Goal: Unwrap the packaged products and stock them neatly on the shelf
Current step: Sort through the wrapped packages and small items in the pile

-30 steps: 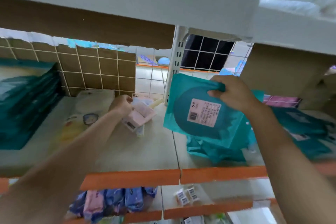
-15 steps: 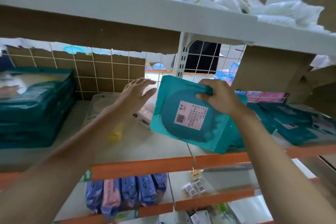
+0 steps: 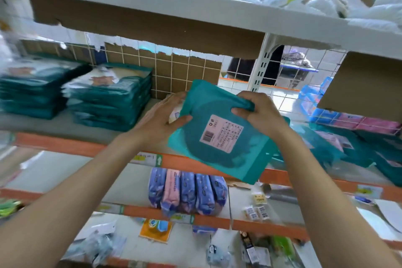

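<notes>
Two forearms are extended forward and upward from the near edge of the view, converging at shelf height. One teal packet (image 3: 219,135), barcode label toward the camera, is held tilted in the air before the orange-edged shelf (image 3: 65,146), probably so its wrapping can be worked open. The left hand (image 3: 161,122) is closed on the packet's left edge, thumb on the front face. The right hand (image 3: 258,113) is clenched around the bunched upper corner. Further back, two stacks of teal packets (image 3: 108,95) lie flat on that shelf, presumably the stocking place.
</notes>
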`<state>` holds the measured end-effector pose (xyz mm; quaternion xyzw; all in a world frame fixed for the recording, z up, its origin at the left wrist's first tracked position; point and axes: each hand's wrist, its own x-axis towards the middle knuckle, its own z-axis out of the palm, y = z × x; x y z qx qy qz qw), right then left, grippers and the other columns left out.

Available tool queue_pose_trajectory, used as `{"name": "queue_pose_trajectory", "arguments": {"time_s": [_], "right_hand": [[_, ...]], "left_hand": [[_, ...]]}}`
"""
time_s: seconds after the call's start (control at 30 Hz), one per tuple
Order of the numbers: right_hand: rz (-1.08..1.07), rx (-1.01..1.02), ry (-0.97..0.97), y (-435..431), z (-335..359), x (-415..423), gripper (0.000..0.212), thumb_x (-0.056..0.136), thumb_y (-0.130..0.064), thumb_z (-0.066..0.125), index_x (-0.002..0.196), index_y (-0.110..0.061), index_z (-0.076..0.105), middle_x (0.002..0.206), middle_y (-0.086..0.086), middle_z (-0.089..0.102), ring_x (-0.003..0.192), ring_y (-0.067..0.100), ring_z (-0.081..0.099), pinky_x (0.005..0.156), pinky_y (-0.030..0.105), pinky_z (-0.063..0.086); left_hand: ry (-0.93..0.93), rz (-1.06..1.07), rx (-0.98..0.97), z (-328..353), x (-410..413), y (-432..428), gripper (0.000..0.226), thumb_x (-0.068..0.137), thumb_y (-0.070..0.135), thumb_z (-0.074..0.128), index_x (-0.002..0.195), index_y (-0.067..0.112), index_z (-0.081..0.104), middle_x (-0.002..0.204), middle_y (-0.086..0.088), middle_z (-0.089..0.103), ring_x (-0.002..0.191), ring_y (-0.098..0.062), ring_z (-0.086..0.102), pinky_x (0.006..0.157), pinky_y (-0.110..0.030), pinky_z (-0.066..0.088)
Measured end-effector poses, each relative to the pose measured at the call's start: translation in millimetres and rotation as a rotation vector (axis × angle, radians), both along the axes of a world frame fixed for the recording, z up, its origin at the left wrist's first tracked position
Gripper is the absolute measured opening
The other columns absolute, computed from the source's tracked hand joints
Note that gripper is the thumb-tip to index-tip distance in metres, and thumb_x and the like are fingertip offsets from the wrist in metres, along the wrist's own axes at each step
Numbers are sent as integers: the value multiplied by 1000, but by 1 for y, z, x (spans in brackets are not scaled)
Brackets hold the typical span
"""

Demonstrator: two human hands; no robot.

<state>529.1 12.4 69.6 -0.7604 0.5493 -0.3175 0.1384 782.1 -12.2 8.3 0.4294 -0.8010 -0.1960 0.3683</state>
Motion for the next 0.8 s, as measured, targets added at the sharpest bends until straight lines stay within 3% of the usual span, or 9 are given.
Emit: {"name": "queue_pose_trajectory", "arguments": {"time_s": [0.13,0.27,0.37,0.43,0.53,0.63,0.7,0.8], "right_hand": [[65,15,-10,8,-3,36,9,85,-16,65,80,-22,61,75,9,63,66,23,54,59,30,37],[78,-2,26,6,2,72,11,86,-18,64,84,-29,62,78,-5,63,74,15,59,64,33,41],[52,8,20,-2,5,107,5,87,-20,64,92,-23,65,82,-1,66,80,20,63,69,40,48],[42,13,8,-7,4,136,10,87,-21,64,82,-29,61,79,-2,65,79,21,64,71,44,50],[5,27,-62,-17,5,184,5,87,-17,64,89,-22,65,82,1,67,82,24,65,75,47,52],[-9,38,-126,-24,8,231,11,87,-12,64,97,-9,65,85,5,67,82,24,65,74,38,50],[-11,40,-151,-27,8,263,6,87,-12,64,93,-12,64,79,-3,64,76,15,63,69,30,48],[-18,43,-202,-29,2,290,11,86,-12,66,93,-19,64,81,-7,66,78,14,64,71,32,48]], "left_hand": [[43,56,-10,2,34,17,67,79,58,45,138,25,39,139,8,46,125,-11,46,106,-41,35],[-210,120,-133,7,83,18,76,78,69,32,141,25,36,141,3,46,126,-19,46,105,-44,35],[-369,133,-190,14,125,11,86,75,79,20,143,27,31,143,-1,42,128,-24,42,106,-43,30],[-439,139,-204,17,156,2,88,74,78,17,143,26,30,147,-1,38,134,-24,35,109,-40,25],[-504,133,-213,24,208,-15,76,82,72,20,145,28,27,150,2,32,137,-21,31,113,-40,22],[-494,116,-213,30,260,-26,67,88,66,28,144,29,28,148,2,36,133,-20,36,110,-39,25],[-496,107,-224,31,292,-29,76,81,71,23,143,28,31,143,0,41,127,-21,42,106,-38,29],[-459,88,-187,28,319,-32,82,76,73,22,141,25,36,135,-1,49,118,-22,49,101,-38,36]]}}
